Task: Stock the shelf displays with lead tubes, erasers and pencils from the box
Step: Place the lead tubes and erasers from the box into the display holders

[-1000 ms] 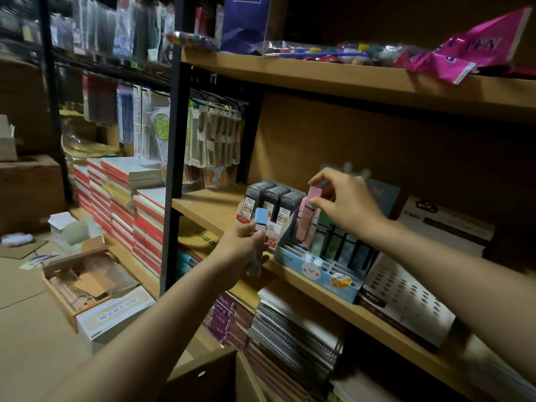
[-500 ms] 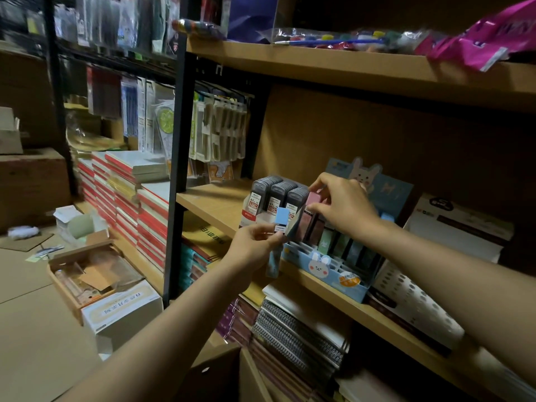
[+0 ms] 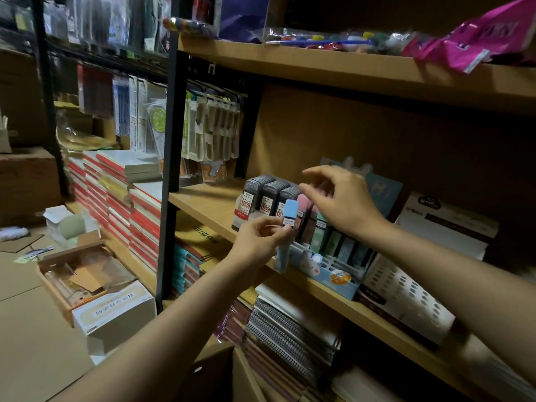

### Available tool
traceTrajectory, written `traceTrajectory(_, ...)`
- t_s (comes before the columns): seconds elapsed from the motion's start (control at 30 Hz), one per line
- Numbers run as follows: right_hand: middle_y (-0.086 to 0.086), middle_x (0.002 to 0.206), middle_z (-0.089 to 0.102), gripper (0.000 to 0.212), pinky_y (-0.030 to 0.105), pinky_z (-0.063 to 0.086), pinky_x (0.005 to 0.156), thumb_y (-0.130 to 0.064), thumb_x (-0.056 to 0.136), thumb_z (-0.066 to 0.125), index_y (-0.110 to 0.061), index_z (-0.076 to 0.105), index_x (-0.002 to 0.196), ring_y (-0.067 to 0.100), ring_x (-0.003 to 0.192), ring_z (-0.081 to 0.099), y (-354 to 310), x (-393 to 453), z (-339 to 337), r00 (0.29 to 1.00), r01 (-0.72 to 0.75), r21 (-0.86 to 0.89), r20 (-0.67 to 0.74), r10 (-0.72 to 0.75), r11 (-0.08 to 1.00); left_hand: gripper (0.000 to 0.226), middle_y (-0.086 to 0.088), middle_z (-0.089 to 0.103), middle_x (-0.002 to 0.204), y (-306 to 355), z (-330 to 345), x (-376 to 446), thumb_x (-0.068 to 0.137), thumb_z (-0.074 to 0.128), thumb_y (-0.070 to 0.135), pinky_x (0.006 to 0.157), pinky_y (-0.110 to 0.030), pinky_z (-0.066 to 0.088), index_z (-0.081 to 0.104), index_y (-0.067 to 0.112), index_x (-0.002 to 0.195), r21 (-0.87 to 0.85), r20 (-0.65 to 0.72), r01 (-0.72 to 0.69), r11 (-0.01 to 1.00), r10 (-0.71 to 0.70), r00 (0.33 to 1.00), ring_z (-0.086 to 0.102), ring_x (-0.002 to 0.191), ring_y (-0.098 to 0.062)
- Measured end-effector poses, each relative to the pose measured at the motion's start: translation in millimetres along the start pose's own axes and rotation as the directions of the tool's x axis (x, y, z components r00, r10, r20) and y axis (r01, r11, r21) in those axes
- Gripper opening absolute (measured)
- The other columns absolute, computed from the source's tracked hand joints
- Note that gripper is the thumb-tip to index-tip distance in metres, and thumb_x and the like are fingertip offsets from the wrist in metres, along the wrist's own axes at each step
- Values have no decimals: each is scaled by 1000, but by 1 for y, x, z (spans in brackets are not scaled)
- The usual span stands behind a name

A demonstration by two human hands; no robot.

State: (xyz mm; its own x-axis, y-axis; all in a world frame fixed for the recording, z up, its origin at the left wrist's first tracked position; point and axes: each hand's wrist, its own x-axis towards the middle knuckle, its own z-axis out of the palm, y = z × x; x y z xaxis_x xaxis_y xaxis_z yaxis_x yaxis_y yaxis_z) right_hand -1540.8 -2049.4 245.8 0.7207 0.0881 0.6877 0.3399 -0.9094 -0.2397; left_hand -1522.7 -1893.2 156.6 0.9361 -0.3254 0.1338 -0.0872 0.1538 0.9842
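Left hand (image 3: 256,242) pinches a blue tube (image 3: 285,236) near its label band — slim, upright, flat pale-blue cap above the fingertips, translucent body hanging below them. Label print too small to read.

Right hand (image 3: 343,204) hovers just above and behind the tube, fingers loosely spread, holding nothing; motion-blurred.

Under the right fingers: blue display (image 3: 330,272), card with a rabbit cut-out, slotted rows with pink and green tubes standing in them. Beyond the left fingertips, dark ribbed lead boxes (image 3: 265,195), red-white labels reading "0.7" and "100".

Wooden shelf (image 3: 208,203) — bare board left of the boxes. Open carton (image 3: 87,281) on the floor, well below the left hand.
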Motion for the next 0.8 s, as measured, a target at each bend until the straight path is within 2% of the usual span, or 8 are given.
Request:
traceTrajectory(0.13, -12, 91, 67, 30, 17, 55, 69, -34, 81, 77, -28, 64, 108, 0, 78, 65, -7, -19, -16, 973, -126, 39, 201, 116, 991, 15, 3, 74, 86, 8, 14, -3, 92, 62, 14, 67, -23, 53, 65, 14, 107, -48, 99, -78, 996, 82, 992, 69, 81, -5)
traceTrajectory(0.23, -8, 91, 68, 26, 23, 58, 74, -22, 78, 80, -27, 65, 99, 3, 82, 66, -4, -26, -38, 965, -198, 64, 190, 183, 978, 17, 5, 73, 89, 15, 28, -8, 92, 63, 16, 70, -19, 53, 64, 14, 108, -12, 145, -170, 985, 170, 975, 68, 84, -2)
traceTrajectory(0.3, -4, 90, 69, 28, 32, 60, 77, -21, 77, 81, -24, 64, 100, 9, 81, 69, 4, -28, -60, 958, -248, 59, 161, 236, 967, 27, 3, 68, 107, 16, 37, -12, 92, 63, 22, 82, -25, 55, 59, 14, 117, 183, 152, -311, 933, 285, 946, 64, 99, -5)
traceTrajectory(0.43, -6, 88, 71, 28, 35, 60, 75, -21, 76, 82, -22, 64, 97, 9, 78, 70, 25, -41, -101, 964, -253, -37, 68, 255, 967, 46, -2, 45, 132, 0, 48, -20, 92, 60, 39, 103, -28, 41, 49, 20, 133, 603, 377, -585, 542, 452, 808, 43, 120, -12)
traceTrajectory(0.53, -11, 86, 68, 24, 14, 54, 66, -18, 78, 81, -21, 62, 93, 1, 78, 67, 35, -55, -103, 976, -217, -85, 20, 219, 973, 63, 1, 18, 155, -22, 54, -25, 90, 47, 63, 118, -44, 17, 25, 43, 146, 751, 524, -583, 310, 258, 812, 14, 143, -20)
traceTrajectory(0.6, -11, 84, 67, 23, 10, 51, 62, -15, 80, 79, -20, 61, 93, -2, 76, 65, 39, -62, -95, 981, -193, -86, 3, 194, 978, 69, 1, -2, 161, -36, 56, -25, 87, 36, 73, 113, -47, -7, 7, 54, 146, 802, 546, -570, 178, 165, 821, -7, 147, -25)
traceTrajectory(0.67, -9, 84, 67, 21, 12, 50, 63, -15, 82, 77, -19, 60, 94, 0, 76, 65, 42, -66, -87, 984, -178, -84, -4, 178, 980, 71, -3, -13, 161, -44, 55, -25, 85, 30, 77, 106, -47, -20, -4, 58, 144, 815, 560, -572, 94, 126, 819, -21, 146, -28)
traceTrajectory(0.8, -7, 84, 64, 21, 11, 44, 64, -14, 83, 76, -18, 59, 94, 1, 76, 61, 47, -68, -75, 988, -154, -97, -3, 155, 983, 71, -6, -13, 162, -49, 53, -24, 85, 29, 78, 108, -48, -20, -6, 59, 143, 815, 572, -578, 27, 116, 812, -25, 144, -30)
